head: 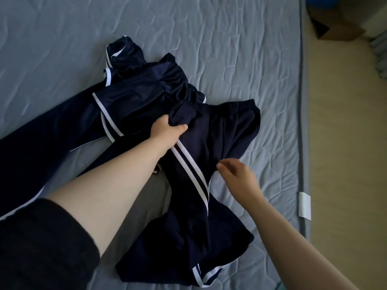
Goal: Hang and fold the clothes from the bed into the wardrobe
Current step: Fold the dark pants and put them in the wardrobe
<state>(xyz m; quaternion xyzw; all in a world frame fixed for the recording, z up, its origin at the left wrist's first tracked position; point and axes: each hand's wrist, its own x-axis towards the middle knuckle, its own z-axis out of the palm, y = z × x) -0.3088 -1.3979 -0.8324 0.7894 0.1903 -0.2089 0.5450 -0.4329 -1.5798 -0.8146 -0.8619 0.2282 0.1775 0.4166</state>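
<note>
Clutching the navy track pants [226, 132] just below the waistband [230, 105] was the left hand [167, 130]; the right hand [236, 174] hovered loose-fingered farther below it.

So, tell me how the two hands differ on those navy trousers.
The left hand grips a bunch of the navy trousers below the waistband; the right hand only reaches their edge, grip unclear. The left hand lies farther across the bed than the right hand. Both are at the same trousers.

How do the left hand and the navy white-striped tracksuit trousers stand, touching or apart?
Touching. The head view shows the left hand gripping a bunch of the navy white-striped tracksuit trousers, fingers and thumb curled round the fabric.
</note>
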